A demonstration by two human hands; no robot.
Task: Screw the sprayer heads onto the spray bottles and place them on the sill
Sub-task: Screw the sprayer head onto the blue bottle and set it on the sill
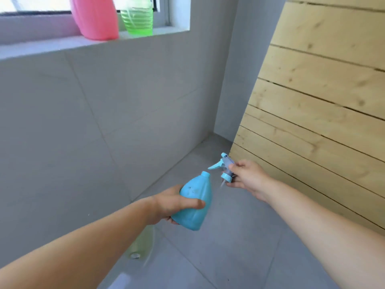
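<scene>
The left hand (pixel 177 202) grips the blue bottle (pixel 195 203), neck tilted toward the right hand (pixel 248 178), which pinches the sprayer head (pixel 224 166) just beside it, its collar turned toward the neck for threading.

Around your grip, large grey wall tiles (pixel 100 113) rise ahead and left to a daylit window (pixel 31 5) above, grey floor tiles (pixel 239 247) spread beneath, and pale wooden planks (pixel 323 101) lean at right.

Two bottles (pixel 116 17) on sill (pixel 52 46), up-left; sprayer head (pixel 226 166) just right of bottle (pixel 195 203).
</scene>
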